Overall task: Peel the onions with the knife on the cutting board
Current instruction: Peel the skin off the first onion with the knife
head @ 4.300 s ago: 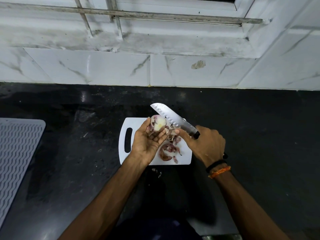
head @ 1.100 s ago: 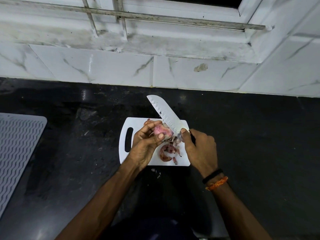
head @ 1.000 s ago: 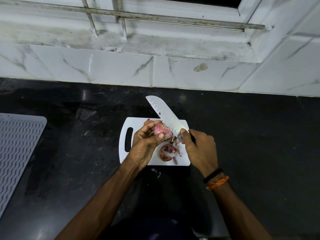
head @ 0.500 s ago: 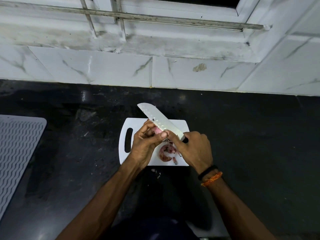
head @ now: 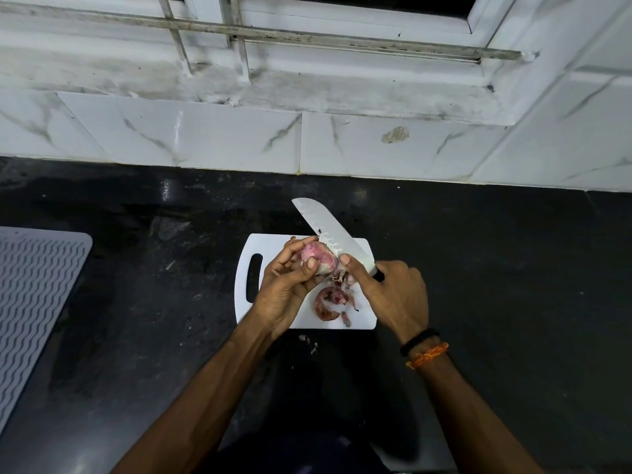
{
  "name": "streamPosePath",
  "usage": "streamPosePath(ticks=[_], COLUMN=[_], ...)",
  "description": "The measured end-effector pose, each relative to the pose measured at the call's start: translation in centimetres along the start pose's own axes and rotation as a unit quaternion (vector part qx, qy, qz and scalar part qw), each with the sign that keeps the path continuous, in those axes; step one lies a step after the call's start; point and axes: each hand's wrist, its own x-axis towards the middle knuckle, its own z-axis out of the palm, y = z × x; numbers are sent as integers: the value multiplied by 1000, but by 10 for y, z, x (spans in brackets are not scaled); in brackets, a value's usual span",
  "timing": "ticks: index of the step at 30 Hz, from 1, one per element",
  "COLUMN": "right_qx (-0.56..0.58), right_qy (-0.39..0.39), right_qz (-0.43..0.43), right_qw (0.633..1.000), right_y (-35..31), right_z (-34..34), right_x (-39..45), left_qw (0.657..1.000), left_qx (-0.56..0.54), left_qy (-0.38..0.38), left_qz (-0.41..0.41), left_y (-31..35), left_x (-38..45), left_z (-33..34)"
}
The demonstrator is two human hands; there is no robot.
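Observation:
My left hand holds a pink, partly peeled onion above the white cutting board, fingers curled round it. My right hand grips the handle of a broad knife; its thumb presses on the onion beside the blade. The blade lies against the onion's right side and points up and to the left. Reddish onion peels lie on the board below the onion.
The board sits on a dark stone counter. A grey ribbed mat lies at the left edge. White marble tiles and a window sill form the back wall. A few peel scraps lie on the counter in front of the board.
The knife blade has swung up from a flatter lie over the onion, its tip now higher. More of the pink onion shows between my hands. The right hand has shifted slightly right.

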Motion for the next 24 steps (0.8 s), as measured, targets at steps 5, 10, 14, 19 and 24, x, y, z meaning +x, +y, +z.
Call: streamPosePath(ticks=[5,10,14,19,24], right_qx=[6,11,4,2,4], right_qy=[7,6,-11,-2,12], right_qz=[-22,-19,-10,-18,-33], right_qw=[1000,1000,1000,1000,999], right_y=[-1,-6,-4,-4,-4], right_z=[0,-3,-1,0,3], right_x=[-2,-8,-8,-7,-6], left_qw=[1000,998,994,989,995], left_qx=[-8,-41,-93,-128,-85], left_qy=[7,20,8,16,11], left_qz=[-6,-31,-50,-72,-55], left_y=[3,9,13,10,7], left_x=[-2,-5,-3,-3,0], left_z=[2,8,6,1,-3])
